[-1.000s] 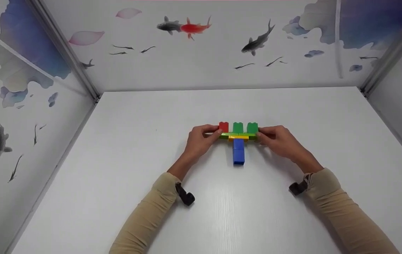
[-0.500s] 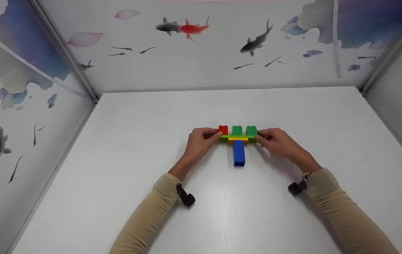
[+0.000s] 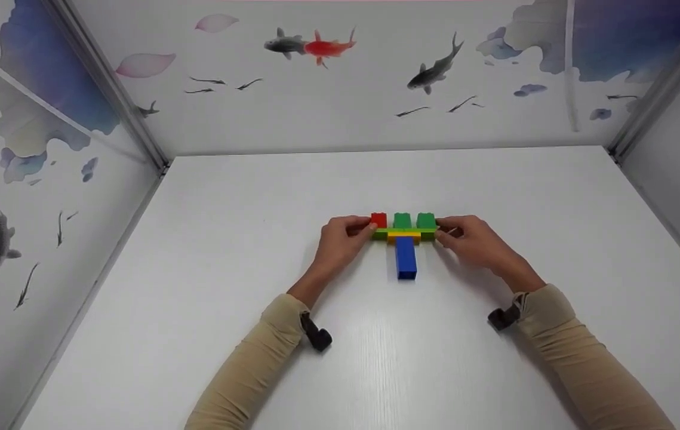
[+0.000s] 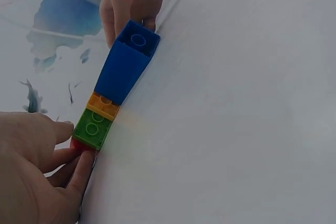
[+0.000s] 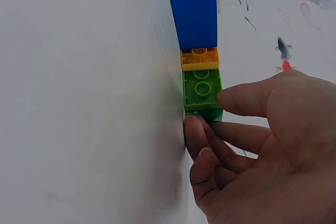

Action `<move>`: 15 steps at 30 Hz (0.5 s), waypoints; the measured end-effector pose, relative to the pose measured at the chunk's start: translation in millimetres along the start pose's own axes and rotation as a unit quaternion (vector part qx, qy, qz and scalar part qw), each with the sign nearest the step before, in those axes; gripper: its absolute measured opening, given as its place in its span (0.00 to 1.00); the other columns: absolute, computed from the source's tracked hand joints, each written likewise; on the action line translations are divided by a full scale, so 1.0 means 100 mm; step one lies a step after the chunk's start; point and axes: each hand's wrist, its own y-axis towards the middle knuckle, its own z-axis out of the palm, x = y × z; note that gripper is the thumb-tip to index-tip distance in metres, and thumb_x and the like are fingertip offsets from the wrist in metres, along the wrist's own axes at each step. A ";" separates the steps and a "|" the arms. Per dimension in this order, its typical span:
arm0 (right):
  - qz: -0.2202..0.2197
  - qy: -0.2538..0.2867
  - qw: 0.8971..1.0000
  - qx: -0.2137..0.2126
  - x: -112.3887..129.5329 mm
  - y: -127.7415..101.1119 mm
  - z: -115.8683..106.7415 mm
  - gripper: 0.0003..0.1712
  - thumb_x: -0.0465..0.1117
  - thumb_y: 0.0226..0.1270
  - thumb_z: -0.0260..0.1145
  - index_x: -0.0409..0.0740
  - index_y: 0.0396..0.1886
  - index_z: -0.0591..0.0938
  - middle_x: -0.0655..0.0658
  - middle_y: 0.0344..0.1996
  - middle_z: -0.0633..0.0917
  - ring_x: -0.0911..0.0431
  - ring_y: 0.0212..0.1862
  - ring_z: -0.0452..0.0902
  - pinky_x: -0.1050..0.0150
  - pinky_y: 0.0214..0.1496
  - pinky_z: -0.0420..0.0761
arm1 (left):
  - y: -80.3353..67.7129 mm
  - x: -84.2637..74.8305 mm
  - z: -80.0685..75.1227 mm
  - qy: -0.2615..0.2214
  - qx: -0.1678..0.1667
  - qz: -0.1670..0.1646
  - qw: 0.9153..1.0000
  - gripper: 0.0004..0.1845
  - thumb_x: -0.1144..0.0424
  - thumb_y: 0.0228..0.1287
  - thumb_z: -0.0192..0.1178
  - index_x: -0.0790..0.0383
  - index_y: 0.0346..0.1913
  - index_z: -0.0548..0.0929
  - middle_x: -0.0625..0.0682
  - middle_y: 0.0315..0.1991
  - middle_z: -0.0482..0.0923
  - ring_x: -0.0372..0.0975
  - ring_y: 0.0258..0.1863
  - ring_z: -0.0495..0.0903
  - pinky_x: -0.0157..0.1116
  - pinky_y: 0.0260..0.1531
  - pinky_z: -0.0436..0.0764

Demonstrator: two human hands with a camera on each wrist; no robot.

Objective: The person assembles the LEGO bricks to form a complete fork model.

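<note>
White table [image 3: 256, 269], T-shaped brick model [image 3: 404, 236], red, green, yellow, blue

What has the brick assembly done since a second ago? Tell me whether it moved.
Yes, slightly. The brick assembly tipped down toward the white table: its top bricks sit lower against the back wall, held by the left hand and right hand.

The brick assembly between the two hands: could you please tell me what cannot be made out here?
- Brick assembly, head view: its underside, against the table.
- Red brick, left wrist view: mostly hidden by the left hand.
- Right hand, right wrist view: fingers cover the end bricks.
</note>
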 end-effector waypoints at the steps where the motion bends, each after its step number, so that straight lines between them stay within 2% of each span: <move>1: 0.000 0.002 1.000 -0.002 0.00 0.00 0.00 0.31 0.48 0.86 0.61 0.39 0.80 0.73 0.36 0.66 0.84 0.44 0.62 0.80 0.60 0.56 0.84 | 0.00 0.00 0.00 0.000 0.000 -0.001 1.000 0.20 0.51 0.78 0.67 0.56 0.65 0.88 0.48 0.59 0.89 0.39 0.56 0.85 0.36 0.62 0.86; 5: -0.003 0.003 1.000 -0.005 0.00 -0.01 0.01 0.31 0.47 0.86 0.60 0.39 0.80 0.73 0.37 0.64 0.86 0.45 0.60 0.81 0.64 0.53 0.83 | -0.02 0.00 -0.01 -0.005 0.003 -0.003 1.000 0.21 0.51 0.78 0.67 0.57 0.66 0.88 0.49 0.59 0.89 0.40 0.57 0.85 0.36 0.63 0.85; 15: -0.008 -0.002 1.000 -0.003 0.03 -0.02 0.00 0.31 0.47 0.86 0.60 0.39 0.80 0.73 0.37 0.63 0.87 0.45 0.61 0.82 0.63 0.53 0.84 | -0.03 0.00 -0.03 0.000 0.003 0.002 1.000 0.21 0.52 0.79 0.66 0.57 0.67 0.87 0.50 0.61 0.88 0.41 0.61 0.84 0.39 0.66 0.84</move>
